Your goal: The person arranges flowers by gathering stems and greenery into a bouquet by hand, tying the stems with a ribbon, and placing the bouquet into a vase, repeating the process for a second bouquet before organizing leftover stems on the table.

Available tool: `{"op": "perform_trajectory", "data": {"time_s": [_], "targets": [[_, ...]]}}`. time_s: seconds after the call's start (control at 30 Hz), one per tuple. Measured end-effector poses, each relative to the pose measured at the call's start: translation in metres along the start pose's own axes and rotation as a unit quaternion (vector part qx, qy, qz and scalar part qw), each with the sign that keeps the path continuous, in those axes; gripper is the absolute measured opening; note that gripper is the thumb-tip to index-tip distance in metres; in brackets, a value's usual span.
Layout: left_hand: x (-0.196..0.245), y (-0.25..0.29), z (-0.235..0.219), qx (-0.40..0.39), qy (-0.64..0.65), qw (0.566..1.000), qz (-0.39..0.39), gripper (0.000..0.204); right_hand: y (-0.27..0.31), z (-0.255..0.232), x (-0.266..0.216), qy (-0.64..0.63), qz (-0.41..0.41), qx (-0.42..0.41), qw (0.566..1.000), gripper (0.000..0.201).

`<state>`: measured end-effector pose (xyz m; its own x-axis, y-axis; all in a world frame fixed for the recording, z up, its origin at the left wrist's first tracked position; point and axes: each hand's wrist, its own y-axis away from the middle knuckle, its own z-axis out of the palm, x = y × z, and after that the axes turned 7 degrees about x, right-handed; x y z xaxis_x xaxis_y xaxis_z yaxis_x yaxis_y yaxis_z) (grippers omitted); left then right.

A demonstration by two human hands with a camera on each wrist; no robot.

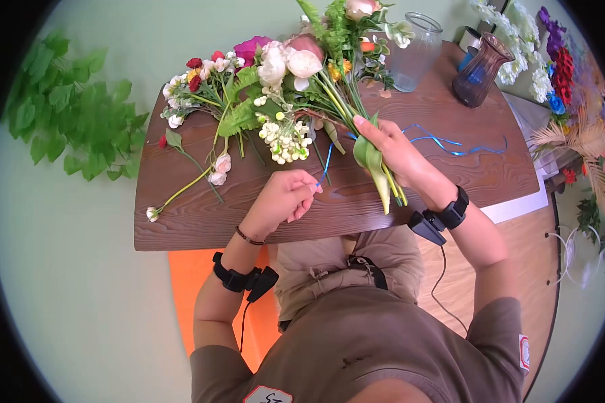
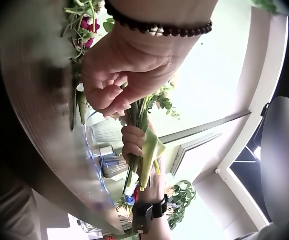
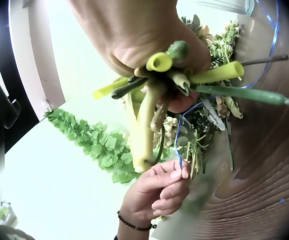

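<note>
Left fingers (image 3: 170,191) pinch blue ribbon (image 3: 177,140); right fingers (image 2: 133,139) clasp a leafy bouquet (image 1: 334,96) (pale-flowered).

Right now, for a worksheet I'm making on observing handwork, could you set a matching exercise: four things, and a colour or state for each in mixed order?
Things, by the head view:
1. Blue ribbon
2. Flower bunch
3. Vase nearer the bunch
4. Vase farther from the bunch

Colours and states:
A. Dark purplish glass
B. Held by its stems in the right grip
C. Colourless, see-through glass
D. Pinched in the left grip

Right pairs: 1-D, 2-B, 3-C, 4-A
</note>
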<state>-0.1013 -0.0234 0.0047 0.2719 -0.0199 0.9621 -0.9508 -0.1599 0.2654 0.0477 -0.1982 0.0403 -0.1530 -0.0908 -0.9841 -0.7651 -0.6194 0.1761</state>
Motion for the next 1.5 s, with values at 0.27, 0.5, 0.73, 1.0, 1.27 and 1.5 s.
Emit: {"op": "perform_trajectory", "data": {"time_s": [0.27, 0.5, 0.73, 1.0, 1.27, 1.5], "targets": [[0.006, 0.013, 0.0, -0.002, -0.024, 1.0, 0.004, 0.017, 0.007, 0.015, 0.024, -0.026, 0.027, -0.02, 0.999, 0.032], [0.006, 0.026, 0.007, 0.034, 0.098, 0.994, 0.02, 0.018, 0.004, 0.017, 0.043, -0.004, 0.0, -0.033, 0.999, 0.035], [0.029, 0.031, 0.027, 0.091, 0.094, 0.989, 0.067, 0.02, 0.011, 0.019, 0.046, 0.016, -0.011, -0.067, 0.998, 0.033], [0.053, 0.0, 0.052, 0.104, 0.034, 0.982, 0.156, 0.018, 0.009, 0.018, 0.065, 0.053, -0.103, -0.078, 0.99, 0.031], [0.05, -0.042, 0.106, 0.173, -0.456, 0.812, 0.321, 0.01, -0.013, 0.019, 0.123, 0.033, -0.266, -0.027, 0.963, 0.026], [0.026, -0.06, 0.129, 0.197, -0.542, 0.764, 0.291, 0.013, 0.005, 0.02, 0.083, -0.041, -0.154, -0.012, 0.987, 0.023]]}}
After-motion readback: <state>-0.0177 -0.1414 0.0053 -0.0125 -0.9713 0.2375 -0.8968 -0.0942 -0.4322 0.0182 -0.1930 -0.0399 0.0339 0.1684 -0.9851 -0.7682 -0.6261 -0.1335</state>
